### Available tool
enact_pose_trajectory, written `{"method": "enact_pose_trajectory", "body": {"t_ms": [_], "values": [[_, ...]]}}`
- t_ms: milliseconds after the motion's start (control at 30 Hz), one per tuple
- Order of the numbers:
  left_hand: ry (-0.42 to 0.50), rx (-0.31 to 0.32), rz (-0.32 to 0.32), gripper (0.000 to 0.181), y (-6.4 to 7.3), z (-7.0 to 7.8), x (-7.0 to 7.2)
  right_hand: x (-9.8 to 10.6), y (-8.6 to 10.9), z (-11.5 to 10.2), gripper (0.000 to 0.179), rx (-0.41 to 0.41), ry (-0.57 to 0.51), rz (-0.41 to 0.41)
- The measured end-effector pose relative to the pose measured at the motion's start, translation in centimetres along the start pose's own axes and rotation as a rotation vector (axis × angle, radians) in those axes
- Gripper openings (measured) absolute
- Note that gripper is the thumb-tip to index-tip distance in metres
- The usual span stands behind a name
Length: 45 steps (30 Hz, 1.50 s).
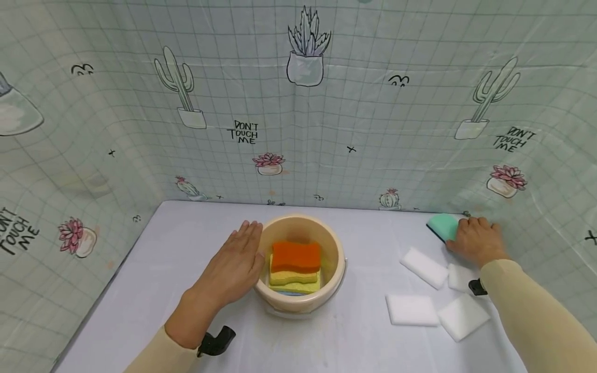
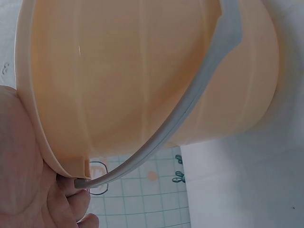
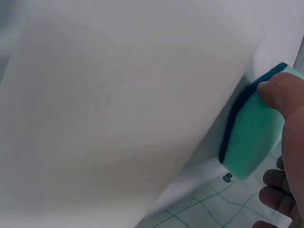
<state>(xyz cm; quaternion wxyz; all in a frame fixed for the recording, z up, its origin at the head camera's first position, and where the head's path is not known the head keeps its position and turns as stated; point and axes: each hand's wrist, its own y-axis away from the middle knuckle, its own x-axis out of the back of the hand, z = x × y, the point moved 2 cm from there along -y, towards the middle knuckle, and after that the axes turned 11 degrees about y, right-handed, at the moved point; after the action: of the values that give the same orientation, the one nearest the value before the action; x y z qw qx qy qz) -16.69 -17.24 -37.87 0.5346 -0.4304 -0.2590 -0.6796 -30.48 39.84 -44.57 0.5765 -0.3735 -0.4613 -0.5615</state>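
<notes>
In the head view, my left hand (image 1: 238, 261) lies against the left side of a cream bucket (image 1: 333, 248), fingers straight. The left wrist view shows that hand (image 2: 28, 180) at the bucket's rim, near where the grey handle (image 2: 178, 114) joins it. Inside the bucket an orange sponge (image 1: 296, 256) lies on top of yellow sponges (image 1: 296, 286), with a bit of blue beneath. At the far right, my right hand (image 1: 478, 241) grips a green sponge (image 1: 443, 226) by its right end. Its dark scouring layer (image 3: 232, 118) faces down, and the thumb presses on its edge.
Several white sponge blocks (image 1: 412, 311) lie on the white table (image 1: 364, 342) at the right, below my right hand. One fills much of the right wrist view. A printed curtain (image 1: 350, 119) with cactus drawings stands behind the table and along both sides.
</notes>
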Motion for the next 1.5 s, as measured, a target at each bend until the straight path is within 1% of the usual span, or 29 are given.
{"method": "enact_pose_trajectory", "body": {"t_ms": [200, 300, 367, 433, 567, 667, 767, 900, 1100, 1233, 1500], "values": [[-0.002, -0.003, -0.004, 0.063, 0.0, 0.1, -0.1, -0.8, 0.4, 0.4, 0.077, -0.046, -0.074, -0.065], [-0.006, 0.0, -0.009, 0.063, 0.1, 0.1, -0.1, -1.2, 0.4, 0.4, 0.078, -0.059, -0.11, -0.061], [-0.009, 0.002, -0.01, 0.063, 0.1, 0.1, -0.1, -1.2, 0.3, 0.2, 0.078, -0.068, -0.126, -0.032], [-0.013, 0.003, -0.009, 0.063, 0.1, 0.1, -0.1, -1.1, 0.1, -0.1, 0.076, -0.073, -0.136, 0.017], [-0.02, 0.004, -0.009, 0.063, 0.0, 0.0, -0.1, -0.7, -0.2, -0.8, 0.065, -0.07, -0.136, 0.123], [-0.022, 0.0, -0.01, 0.063, 0.0, 0.0, -0.1, -0.2, -0.1, -1.2, 0.059, -0.052, -0.124, 0.173], [-0.02, -0.002, -0.008, 0.063, 0.0, 0.0, -0.2, 0.3, 0.0, -1.6, 0.058, -0.02, -0.103, 0.204], [-0.013, 0.0, -0.014, 0.064, 0.0, 0.1, -0.1, 1.0, 0.4, -2.4, 0.062, 0.018, -0.068, 0.241], [-0.016, 0.002, -0.024, 0.065, 0.2, 0.1, 0.1, 2.4, 0.8, -3.9, 0.069, 0.059, -0.016, 0.324], [-0.02, -0.004, -0.021, 0.065, 0.1, 0.1, 0.2, 3.5, 1.0, -4.8, 0.07, 0.078, 0.012, 0.367], [-0.021, -0.002, -0.018, 0.064, 0.0, 0.0, 0.1, 5.7, 1.7, -6.6, 0.071, 0.124, 0.048, 0.405]]}}
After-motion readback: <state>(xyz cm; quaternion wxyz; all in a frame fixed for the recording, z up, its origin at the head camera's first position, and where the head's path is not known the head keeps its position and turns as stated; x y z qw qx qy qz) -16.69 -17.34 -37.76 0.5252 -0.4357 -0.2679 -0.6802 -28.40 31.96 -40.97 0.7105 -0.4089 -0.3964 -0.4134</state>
